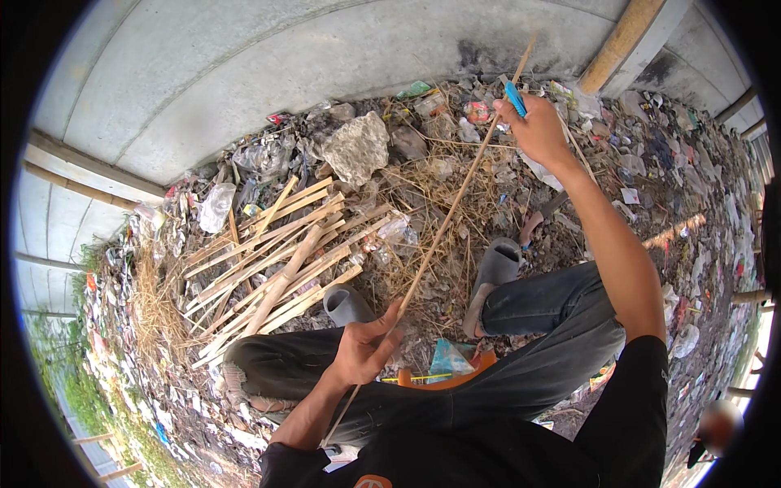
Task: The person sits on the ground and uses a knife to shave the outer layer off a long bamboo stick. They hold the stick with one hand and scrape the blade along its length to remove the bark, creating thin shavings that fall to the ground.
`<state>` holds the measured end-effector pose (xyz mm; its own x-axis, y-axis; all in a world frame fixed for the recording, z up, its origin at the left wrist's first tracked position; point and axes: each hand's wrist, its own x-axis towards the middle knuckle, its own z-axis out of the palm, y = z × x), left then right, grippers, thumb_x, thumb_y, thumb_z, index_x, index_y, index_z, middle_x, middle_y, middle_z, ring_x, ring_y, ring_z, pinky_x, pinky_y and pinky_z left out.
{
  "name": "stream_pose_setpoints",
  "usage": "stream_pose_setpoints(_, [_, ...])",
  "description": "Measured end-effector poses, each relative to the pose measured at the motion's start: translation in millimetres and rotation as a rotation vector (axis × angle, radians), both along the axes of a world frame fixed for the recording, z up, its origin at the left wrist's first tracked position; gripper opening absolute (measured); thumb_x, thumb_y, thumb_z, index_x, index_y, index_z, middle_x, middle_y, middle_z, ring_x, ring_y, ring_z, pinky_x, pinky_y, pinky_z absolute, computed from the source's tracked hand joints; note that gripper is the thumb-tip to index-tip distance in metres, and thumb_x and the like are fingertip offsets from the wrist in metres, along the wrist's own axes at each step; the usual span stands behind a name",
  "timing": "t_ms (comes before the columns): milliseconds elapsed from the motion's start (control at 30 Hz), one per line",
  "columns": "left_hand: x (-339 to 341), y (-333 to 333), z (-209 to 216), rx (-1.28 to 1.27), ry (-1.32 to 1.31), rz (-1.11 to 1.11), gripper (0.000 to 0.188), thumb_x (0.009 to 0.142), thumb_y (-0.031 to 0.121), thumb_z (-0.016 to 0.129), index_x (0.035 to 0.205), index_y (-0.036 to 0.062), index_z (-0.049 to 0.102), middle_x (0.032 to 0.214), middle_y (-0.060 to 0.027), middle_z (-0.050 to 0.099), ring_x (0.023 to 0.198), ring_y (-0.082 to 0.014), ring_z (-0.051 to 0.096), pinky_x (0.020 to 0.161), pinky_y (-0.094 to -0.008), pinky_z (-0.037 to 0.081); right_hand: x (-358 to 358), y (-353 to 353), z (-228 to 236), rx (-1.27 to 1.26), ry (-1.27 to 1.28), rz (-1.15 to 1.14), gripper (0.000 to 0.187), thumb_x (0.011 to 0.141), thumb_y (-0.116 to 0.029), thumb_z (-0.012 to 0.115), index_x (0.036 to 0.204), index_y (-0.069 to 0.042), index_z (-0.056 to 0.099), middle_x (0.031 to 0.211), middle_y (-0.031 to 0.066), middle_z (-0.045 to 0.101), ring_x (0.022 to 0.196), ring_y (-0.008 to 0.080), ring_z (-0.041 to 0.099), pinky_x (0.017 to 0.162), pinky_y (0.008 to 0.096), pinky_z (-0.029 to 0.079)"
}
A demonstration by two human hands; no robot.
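A long, thin bamboo strip [446, 221] slants from beside my lap up toward the wall. Around its lower part my left hand [364, 350] is closed, thumb along the strip. My right hand [538, 134], arm stretched forward, is closed on a blue utility knife [515, 99]. The knife lies close against the strip's upper part; whether the blade touches it I cannot tell. On the ground left of the strip is a loose pile of split bamboo sticks [281, 260].
A concrete wall [309, 61] curves across the back, with a bamboo post [622, 45] at right. A large rock [356, 148] sits behind the sticks. Litter and straw cover the ground. A large knife [533, 228] lies near my grey sandal [498, 264]. Part of an orange seat [455, 378] shows beneath me.
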<state>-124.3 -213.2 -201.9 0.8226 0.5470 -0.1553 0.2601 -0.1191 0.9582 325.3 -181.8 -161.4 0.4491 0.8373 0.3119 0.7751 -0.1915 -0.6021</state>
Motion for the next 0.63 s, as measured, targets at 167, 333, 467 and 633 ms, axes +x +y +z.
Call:
stream_pose_setpoints(167, [0, -2, -3, -0.198, -0.091, 0.018, 0.049, 0.102, 0.004, 0.060, 0.148, -0.0032, 0.049, 0.086, 0.0052, 0.060, 0.075, -0.0017, 0.050, 0.066, -0.0200, 0.044, 16, 2, 1, 0.132, 0.470, 0.132, 0.035, 0.100, -0.035, 0.064, 0.086, -0.003, 0.067, 0.062, 0.0009, 0.058, 0.054, 0.0140, 0.051, 0.053, 0.0340, 0.039])
stream_pose_setpoints(333, [-3, -1, 4, -0.520, -0.146, 0.039, 0.047, 0.102, 0.002, 0.058, 0.149, 0.0015, 0.050, 0.082, 0.0051, 0.059, 0.065, -0.0011, 0.043, 0.057, -0.0197, 0.035, 18, -11, 21, 0.094, 0.905, 0.226, 0.031, 0.097, -0.028, 0.068, 0.077, -0.008, 0.058, 0.055, -0.0061, 0.042, 0.048, 0.0062, 0.038, 0.048, 0.0272, 0.028])
stream_pose_setpoints(467, [-6, 2, 1, -0.694, -0.247, -0.002, 0.048, 0.104, 0.003, 0.055, 0.151, 0.0030, 0.048, 0.073, 0.0046, 0.053, 0.056, -0.0029, 0.038, 0.052, -0.0223, 0.031, 25, -13, 30, 0.216, 1.214, 0.291, 0.032, 0.095, -0.025, 0.072, 0.072, -0.012, 0.053, 0.052, -0.0076, 0.034, 0.045, 0.0050, 0.033, 0.047, 0.0268, 0.024])
stream_pose_setpoints(633, [1, 7, 6, -0.709, -0.264, -0.001, 0.050, 0.105, 0.012, 0.055, 0.153, 0.0018, 0.044, 0.057, 0.0047, 0.041, 0.046, -0.0040, 0.032, 0.047, -0.0235, 0.027, 25, -8, 25, 0.337, 1.085, -0.023, 0.036, 0.091, -0.030, 0.077, 0.071, -0.014, 0.052, 0.051, -0.0071, 0.034, 0.044, 0.0055, 0.033, 0.046, 0.0269, 0.024])
